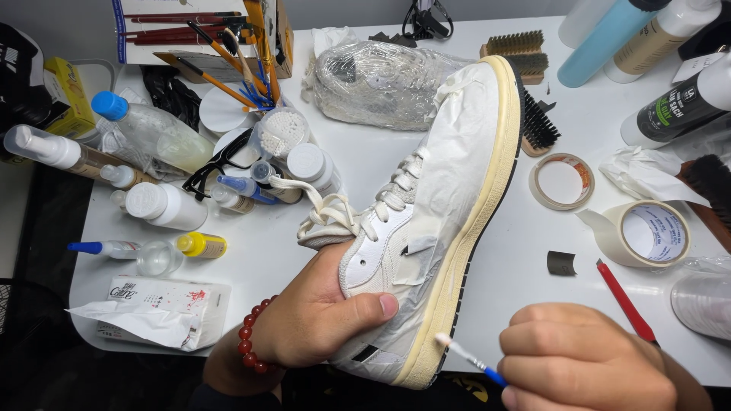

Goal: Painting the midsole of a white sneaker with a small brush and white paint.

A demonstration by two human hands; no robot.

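White surface [525, 251], crowded with bottles, brushes and tape rolls; masked sneaker under work at the near edge.

Left hand [316, 316]: fingers wrapped around the heel of the white sneaker [426, 221], held tilted, sole edge up. Upper already covered in white masking tape. Right hand [586, 361]: fingers pinched on a blue-handled swab brush [466, 356], tip touching the yellowed midsole [487, 190] near the heel; midsole looks yellow along its full length.

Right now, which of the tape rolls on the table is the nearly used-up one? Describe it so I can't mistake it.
Start at the sneaker held up in the left hand. Just right of its yellowed sole, on the white table, lies a thin flat tape ring. Unlike the thick cream masking-tape roll nearer the right hand, it is almost all core.
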